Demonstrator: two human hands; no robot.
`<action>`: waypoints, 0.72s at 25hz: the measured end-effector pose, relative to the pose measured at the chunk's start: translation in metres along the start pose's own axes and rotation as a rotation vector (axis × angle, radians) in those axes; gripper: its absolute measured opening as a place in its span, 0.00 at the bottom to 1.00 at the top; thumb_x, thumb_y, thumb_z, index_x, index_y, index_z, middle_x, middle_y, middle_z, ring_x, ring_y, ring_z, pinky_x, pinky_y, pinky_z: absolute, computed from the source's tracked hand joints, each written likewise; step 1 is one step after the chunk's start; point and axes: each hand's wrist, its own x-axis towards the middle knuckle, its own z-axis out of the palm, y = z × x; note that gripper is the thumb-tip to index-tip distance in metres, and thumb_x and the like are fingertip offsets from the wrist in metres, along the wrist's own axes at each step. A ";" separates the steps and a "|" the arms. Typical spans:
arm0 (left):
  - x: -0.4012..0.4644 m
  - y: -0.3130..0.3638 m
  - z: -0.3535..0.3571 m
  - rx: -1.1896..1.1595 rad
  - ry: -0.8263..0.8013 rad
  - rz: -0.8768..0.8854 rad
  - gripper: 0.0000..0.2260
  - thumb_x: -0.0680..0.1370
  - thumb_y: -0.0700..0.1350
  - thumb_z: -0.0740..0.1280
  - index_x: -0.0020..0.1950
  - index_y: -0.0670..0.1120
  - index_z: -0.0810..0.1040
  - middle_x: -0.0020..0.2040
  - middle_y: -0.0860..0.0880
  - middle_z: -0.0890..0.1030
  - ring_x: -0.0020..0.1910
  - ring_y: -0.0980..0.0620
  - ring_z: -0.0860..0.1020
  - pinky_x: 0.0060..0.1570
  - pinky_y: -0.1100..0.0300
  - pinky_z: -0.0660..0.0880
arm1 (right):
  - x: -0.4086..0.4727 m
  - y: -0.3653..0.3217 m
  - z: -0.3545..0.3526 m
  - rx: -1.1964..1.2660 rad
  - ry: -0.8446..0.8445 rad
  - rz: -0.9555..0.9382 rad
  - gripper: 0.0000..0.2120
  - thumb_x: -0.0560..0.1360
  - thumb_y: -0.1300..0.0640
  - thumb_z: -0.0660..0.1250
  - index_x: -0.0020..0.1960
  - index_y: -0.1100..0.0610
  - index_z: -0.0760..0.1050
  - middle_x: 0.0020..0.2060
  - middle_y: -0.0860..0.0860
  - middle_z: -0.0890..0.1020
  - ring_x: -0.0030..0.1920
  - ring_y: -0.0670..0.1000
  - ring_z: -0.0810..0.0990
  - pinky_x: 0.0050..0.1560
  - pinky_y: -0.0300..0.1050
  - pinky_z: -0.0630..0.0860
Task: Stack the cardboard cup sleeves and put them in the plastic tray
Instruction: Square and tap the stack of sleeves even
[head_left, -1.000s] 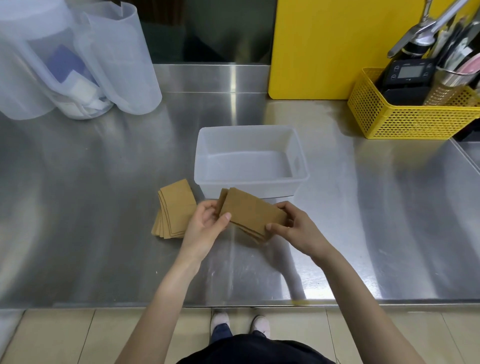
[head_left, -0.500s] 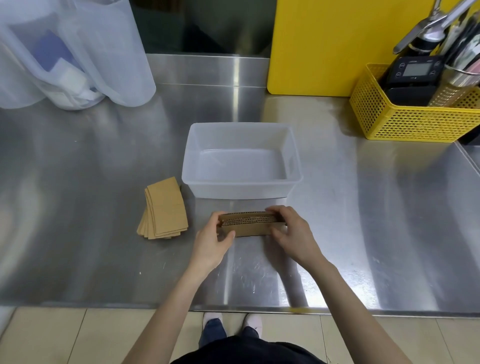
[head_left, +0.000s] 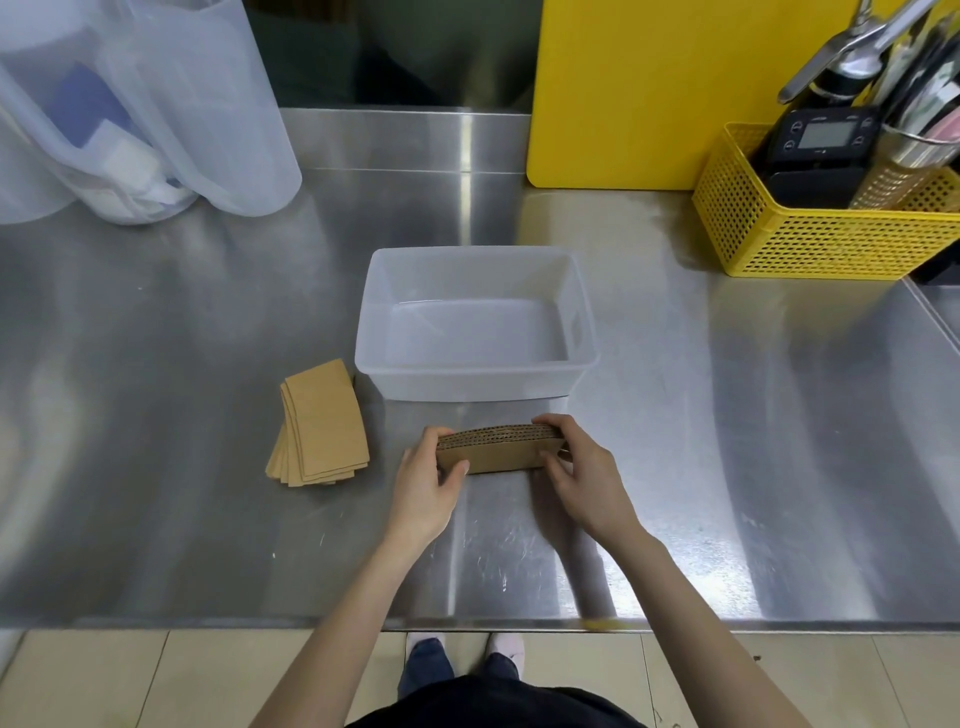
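A stack of brown cardboard cup sleeves (head_left: 500, 453) stands on its long edge on the steel counter, just in front of the plastic tray. My left hand (head_left: 427, 483) grips its left end and my right hand (head_left: 584, 467) grips its right end. The translucent white plastic tray (head_left: 475, 376) sits behind the stack with nothing inside. A second, fanned pile of sleeves (head_left: 323, 423) lies flat on the counter to the left of the tray's front corner.
Translucent plastic pitchers (head_left: 156, 109) stand at the back left. A yellow board (head_left: 634, 88) leans against the back wall. A yellow perforated basket (head_left: 810, 239) with a scale and utensils sits at the back right. The counter's front edge (head_left: 467, 623) runs just below my wrists.
The stack was held flat and tilted above the counter; both hands have turned it onto its edge and set it down on the counter, squared between them.
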 end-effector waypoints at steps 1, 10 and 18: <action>0.001 -0.001 -0.002 0.006 -0.004 -0.002 0.14 0.75 0.42 0.63 0.60 0.44 0.68 0.51 0.44 0.74 0.48 0.45 0.76 0.48 0.58 0.72 | 0.000 -0.001 -0.001 -0.007 -0.001 -0.003 0.17 0.74 0.67 0.59 0.62 0.57 0.71 0.50 0.46 0.77 0.49 0.47 0.75 0.50 0.19 0.66; 0.001 -0.004 -0.011 0.035 -0.056 0.010 0.14 0.76 0.42 0.62 0.61 0.44 0.69 0.56 0.41 0.78 0.52 0.45 0.76 0.53 0.54 0.73 | -0.001 -0.005 0.002 -0.032 -0.011 0.046 0.15 0.75 0.66 0.60 0.61 0.58 0.71 0.45 0.48 0.77 0.46 0.52 0.77 0.45 0.33 0.68; -0.002 0.010 -0.051 -0.066 0.015 0.085 0.14 0.74 0.43 0.66 0.59 0.44 0.72 0.50 0.54 0.76 0.49 0.52 0.76 0.49 0.63 0.71 | 0.005 -0.031 0.004 0.038 0.033 0.039 0.16 0.74 0.64 0.61 0.61 0.56 0.70 0.46 0.52 0.79 0.48 0.55 0.79 0.39 0.31 0.69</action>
